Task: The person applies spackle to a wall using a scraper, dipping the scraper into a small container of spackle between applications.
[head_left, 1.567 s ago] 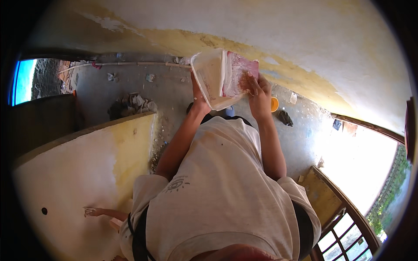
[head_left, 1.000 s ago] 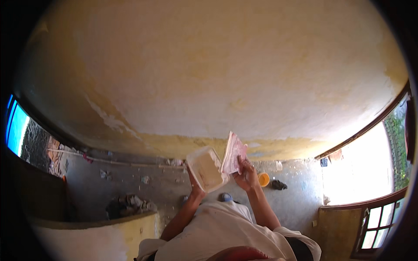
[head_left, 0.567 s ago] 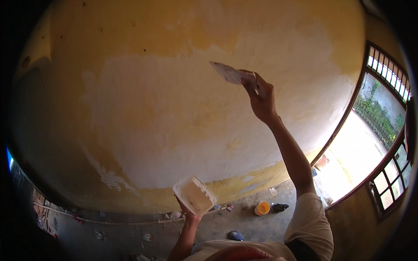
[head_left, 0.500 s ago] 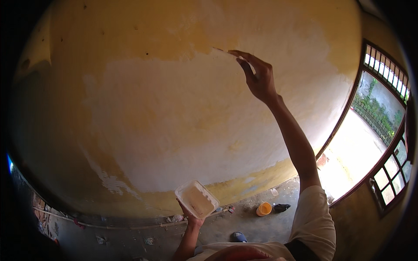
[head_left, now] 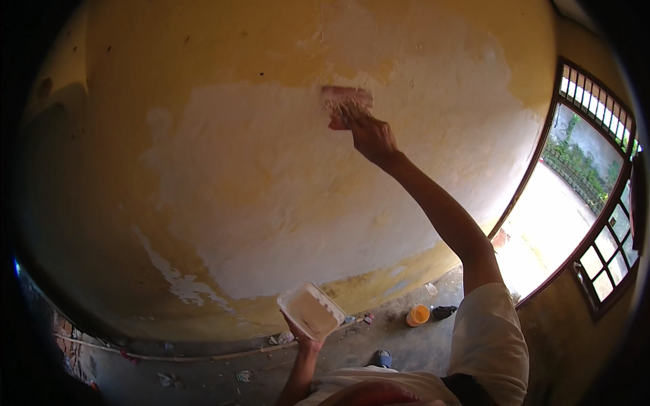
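My right hand [head_left: 371, 135] is raised to the wall, closed on a flat reddish putty scraper [head_left: 352, 95] smeared with whitish filler. The blade lies flat against or very close to the wall; which of the two I cannot tell. Low in front of me, my left hand [head_left: 303, 336] grips a white plastic tub [head_left: 328, 298] from beneath and the side. Pale paste [head_left: 310, 314] lies inside the tub, which tilts slightly. A broad whitish coat [head_left: 271, 162] covers the middle of the yellow wall [head_left: 223, 54].
An orange bucket [head_left: 418, 315] stands on the grey floor beside a black bag [head_left: 443, 312]. Below me is a blue sandal [head_left: 383, 358]. A long pole [head_left: 210, 354] and scraps lie along the wall's foot. To the right, a doorway [head_left: 542, 216] opens onto bright ground.
My right hand has moved left and slightly down, and the scraper has turned from edge-on to showing its broad face. The tub in my left hand has barely shifted.
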Available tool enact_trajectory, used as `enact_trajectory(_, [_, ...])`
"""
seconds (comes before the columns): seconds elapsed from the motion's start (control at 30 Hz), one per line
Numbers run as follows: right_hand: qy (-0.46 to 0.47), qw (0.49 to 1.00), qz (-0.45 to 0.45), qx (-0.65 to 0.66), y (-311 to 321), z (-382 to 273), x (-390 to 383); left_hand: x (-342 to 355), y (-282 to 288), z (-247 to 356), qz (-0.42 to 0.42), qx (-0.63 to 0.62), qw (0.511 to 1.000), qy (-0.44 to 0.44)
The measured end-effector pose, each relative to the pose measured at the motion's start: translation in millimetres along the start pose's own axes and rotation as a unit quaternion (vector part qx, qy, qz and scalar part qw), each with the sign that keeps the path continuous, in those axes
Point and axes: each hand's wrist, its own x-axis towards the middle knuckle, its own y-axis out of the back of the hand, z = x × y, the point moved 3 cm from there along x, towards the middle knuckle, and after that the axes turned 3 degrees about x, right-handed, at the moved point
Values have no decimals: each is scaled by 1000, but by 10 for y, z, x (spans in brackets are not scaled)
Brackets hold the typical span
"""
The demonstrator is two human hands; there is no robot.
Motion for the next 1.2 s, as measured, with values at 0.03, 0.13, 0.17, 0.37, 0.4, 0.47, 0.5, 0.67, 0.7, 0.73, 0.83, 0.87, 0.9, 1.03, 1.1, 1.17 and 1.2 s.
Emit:
enact_trajectory(0.03, [-20, 999, -29, 12, 76, -88, -301, 11, 0, -59, -4, -4, 1000, 11])
enact_trajectory(0.13, [-77, 986, -120, 90, 277, -195, -407, -2, 38, 38, -16, 1, 1000, 5])
enact_trajectory(0.17, [-62, 991, -77, 94, 460, -85, -291, -5, -1, 19, -23, -1, 1000, 12])
enact_trajectory(0.37, [-15, 986, 168, 5, 1264, 790, 1520, -5, -10, -22, -16, 13, 1000, 21])
enact_trajectory(0.4, [-121, 981, 118, -93, 1599, 1152, 2130, 19, -115, -104, -29, -1, 999, 30])
enact_trajectory(0.47, [0, 985, 174, 9, 1612, 982, 2533, -14, -24, 2, -25, -2, 1000, 14])
enact_trajectory(0.5, [0, 988, 154, 1, 1614, 1033, 2601, -23, 12, -5, -22, 0, 1000, 16])
enact_trajectory(0.67, [-82, 995, 34, -42, 1245, 929, 2272, -25, -4, 82, -7, 10, 1000, -13])
enact_trajectory(0.7, [-63, 996, 48, -42, 1185, 867, 2092, -41, -67, 75, -11, 11, 1000, -14])
enact_trajectory(0.73, [-46, 997, 57, -40, 1060, 816, 1857, -42, -45, 44, -7, 8, 1000, -12])
enact_trajectory(0.83, [2, 998, 53, -26, 711, 678, 1159, 29, 59, 13, -5, -2, 1000, 14])
enact_trajectory(0.87, [-10, 999, 26, -18, 584, 559, 920, 40, 98, 38, -9, 2, 1000, 17])
enact_trajectory(0.9, [-12, 1000, 0, -5, 483, 444, 670, 47, 125, 48, -14, 5, 1000, 21])
enact_trajectory(1.03, [1, 998, -52, 27, 362, -10, -162, 106, 74, 33, -18, 4, 999, 40])
enact_trajectory(1.1, [-6, 994, -91, 54, 422, 48, -272, 131, 59, 42, -8, 26, 999, 33])
enact_trajectory(1.17, [-51, 987, -55, 143, 541, 58, -113, 149, 177, 92, -10, 28, 999, 31])
enact_trajectory(1.2, [-41, 988, 22, 150, 697, 165, 43, 181, 191, 54, -19, 22, 999, 37])
